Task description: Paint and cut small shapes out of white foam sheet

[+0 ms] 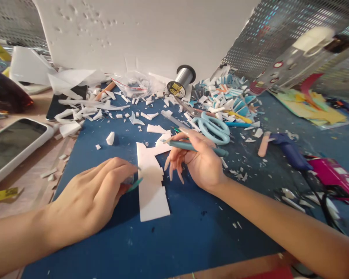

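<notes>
A white foam-board piece [151,182] with stepped, notched edges lies on the blue cutting mat [174,240]. My left hand [95,197] rests on the mat at the piece's left edge, fingers curled and pinched on a small teal-tipped item that I cannot make out. My right hand [196,159] hovers at the piece's upper right, gripping a teal craft knife [197,146] whose tip points left over the board. Its other fingers hang down, spread.
White foam scraps litter the far mat. Teal scissors [212,128], a wire spool [182,80] and a large white board [145,35] lie beyond. A phone [14,143] sits left; a blue glue gun [287,149] and pink item [334,176] sit right.
</notes>
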`<state>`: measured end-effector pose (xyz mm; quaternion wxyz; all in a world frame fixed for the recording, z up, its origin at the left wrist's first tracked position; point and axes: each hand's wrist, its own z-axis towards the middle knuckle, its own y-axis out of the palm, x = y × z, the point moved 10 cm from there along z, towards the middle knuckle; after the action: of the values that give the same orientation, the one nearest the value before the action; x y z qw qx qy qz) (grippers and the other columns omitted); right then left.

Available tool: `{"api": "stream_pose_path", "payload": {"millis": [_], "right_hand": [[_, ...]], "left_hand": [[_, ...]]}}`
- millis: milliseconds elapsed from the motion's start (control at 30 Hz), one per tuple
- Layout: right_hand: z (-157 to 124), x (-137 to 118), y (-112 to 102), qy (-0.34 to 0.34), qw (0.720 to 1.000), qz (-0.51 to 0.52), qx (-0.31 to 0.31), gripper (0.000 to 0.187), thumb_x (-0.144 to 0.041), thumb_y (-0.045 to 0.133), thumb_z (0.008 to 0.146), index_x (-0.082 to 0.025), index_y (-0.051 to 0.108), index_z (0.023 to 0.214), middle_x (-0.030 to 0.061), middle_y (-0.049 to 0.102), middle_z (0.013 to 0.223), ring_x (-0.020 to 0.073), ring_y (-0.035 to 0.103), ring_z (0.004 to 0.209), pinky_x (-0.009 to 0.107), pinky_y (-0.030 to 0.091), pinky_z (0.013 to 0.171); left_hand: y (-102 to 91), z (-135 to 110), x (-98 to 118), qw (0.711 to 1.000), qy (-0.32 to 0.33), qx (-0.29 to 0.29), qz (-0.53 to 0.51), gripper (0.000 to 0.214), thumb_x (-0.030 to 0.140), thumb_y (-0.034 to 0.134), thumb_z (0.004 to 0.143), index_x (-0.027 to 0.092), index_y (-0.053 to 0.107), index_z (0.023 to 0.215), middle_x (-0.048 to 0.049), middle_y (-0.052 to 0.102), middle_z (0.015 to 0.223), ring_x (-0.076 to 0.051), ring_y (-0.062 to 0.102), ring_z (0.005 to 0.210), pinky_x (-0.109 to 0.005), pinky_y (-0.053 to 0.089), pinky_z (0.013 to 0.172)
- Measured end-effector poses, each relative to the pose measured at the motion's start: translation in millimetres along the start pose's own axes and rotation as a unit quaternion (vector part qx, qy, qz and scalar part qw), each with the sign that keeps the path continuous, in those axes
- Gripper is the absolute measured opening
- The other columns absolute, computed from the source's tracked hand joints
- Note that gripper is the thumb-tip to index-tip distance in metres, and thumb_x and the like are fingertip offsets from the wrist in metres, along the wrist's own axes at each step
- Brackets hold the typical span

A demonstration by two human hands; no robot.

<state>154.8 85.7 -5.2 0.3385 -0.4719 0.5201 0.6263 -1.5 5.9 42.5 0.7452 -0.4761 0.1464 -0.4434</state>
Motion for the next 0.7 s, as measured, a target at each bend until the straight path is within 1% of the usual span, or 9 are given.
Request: {"api": "stream_pose_path", "payload": {"millis": [67,133,200,267,367,500,567,633,700], "right_hand": [[2.1,1.4,1.3,0.003,1.000,-0.017,0.016,0.030,-0.048,0.070,0.085,-0.018,0.067,0.084,-0.0008,0.071,0.061,0.0125,0.066,0.045,0.018,0.045,0.033],[5.9,2.4,1.3,0.000,0.999,-0.034,0.040,0.032,-0.046,0.075,0.083,-0.018,0.062,0.073,-0.0032,0.068,0.055,0.0099,0.059,0.038,0.017,0.042,0.029],[10.1,2.0,1.0,-0.012,0.997,-0.038,0.059,0.040,-0.044,0.078,0.081,-0.019,0.053,0.062,-0.0063,0.060,0.045,0.0076,0.050,0.028,0.016,0.035,0.025],[13.1,0.4,1.0,-0.029,0.997,-0.030,0.068,0.048,-0.044,0.080,0.079,-0.020,0.045,0.056,-0.0087,0.053,0.038,0.0062,0.043,0.023,0.016,0.028,0.022],[13.3,-1.2,1.1,-0.040,0.996,-0.037,0.068,0.048,-0.043,0.080,0.079,-0.020,0.044,0.057,-0.0099,0.051,0.036,0.0048,0.039,0.021,0.015,0.025,0.022],[10.5,0.6,6.9,-0.031,0.997,-0.060,0.034,0.041,-0.041,0.079,0.081,-0.021,0.049,0.062,-0.0094,0.054,0.039,0.0054,0.041,0.023,0.016,0.031,0.025],[8.9,-3.0,6.0,-0.051,0.996,-0.069,0.035,0.042,-0.041,0.078,0.083,-0.021,0.048,0.060,-0.0084,0.054,0.039,0.0059,0.043,0.025,0.017,0.031,0.025],[6.8,-12.0,0.0,-0.093,0.991,-0.076,0.061,0.045,-0.045,0.074,0.085,-0.021,0.049,0.058,-0.0078,0.052,0.038,0.0058,0.042,0.025,0.018,0.031,0.025],[5.4,-18.9,-4.0,-0.117,0.986,-0.093,0.077,0.044,-0.049,0.072,0.086,-0.021,0.052,0.058,-0.0073,0.052,0.038,0.0058,0.041,0.025,0.018,0.031,0.025]], "left_hand": [[3.5,2.0,1.6,0.997,0.006,-0.011,0.075,0.022,0.005,0.041,0.097,0.009,0.050,0.117,-0.0118,0.065,0.093,-0.024,0.063,0.079,-0.035,0.055,0.063],[6.2,2.6,3.6,0.991,0.007,-0.024,0.132,0.023,0.015,0.043,0.098,0.007,0.052,0.117,-0.0194,0.063,0.103,-0.036,0.063,0.091,-0.049,0.057,0.069],[3.1,2.2,2.5,0.990,-0.011,-0.017,0.138,0.024,0.022,0.047,0.098,0.008,0.053,0.117,-0.0240,0.060,0.115,-0.046,0.059,0.108,-0.060,0.054,0.080],[-8.2,1.4,2.8,0.995,-0.018,0.030,0.095,0.017,0.022,0.056,0.096,0.013,0.053,0.110,-0.0212,0.059,0.119,-0.044,0.056,0.119,-0.058,0.052,0.089],[-21.0,1.1,9.2,0.996,0.019,0.079,0.044,0.016,0.011,0.062,0.091,0.018,0.047,0.091,-0.0128,0.061,0.108,-0.033,0.061,0.111,-0.048,0.054,0.088],[-9.7,3.1,16.2,0.997,0.066,0.016,0.040,0.014,0.000,0.050,0.089,0.014,0.049,0.088,-0.0217,0.064,0.112,-0.037,0.060,0.115,-0.049,0.055,0.088],[0.7,1.7,16.6,0.997,0.072,-0.031,0.017,0.010,0.015,0.049,0.097,0.010,0.056,0.102,-0.0282,0.057,0.132,-0.043,0.051,0.131,-0.055,0.055,0.094],[13.6,-1.8,17.2,0.993,0.076,-0.090,0.000,0.046,0.049,0.049,0.100,0.014,0.056,0.130,-0.0289,0.034,0.156,-0.052,0.035,0.143,-0.066,0.052,0.095],[27.3,-7.0,16.4,0.985,0.074,-0.154,0.005,0.074,0.071,0.049,0.091,0.027,0.043,0.150,-0.0233,0.011,0.167,-0.060,0.022,0.145,-0.074,0.050,0.091]]}}
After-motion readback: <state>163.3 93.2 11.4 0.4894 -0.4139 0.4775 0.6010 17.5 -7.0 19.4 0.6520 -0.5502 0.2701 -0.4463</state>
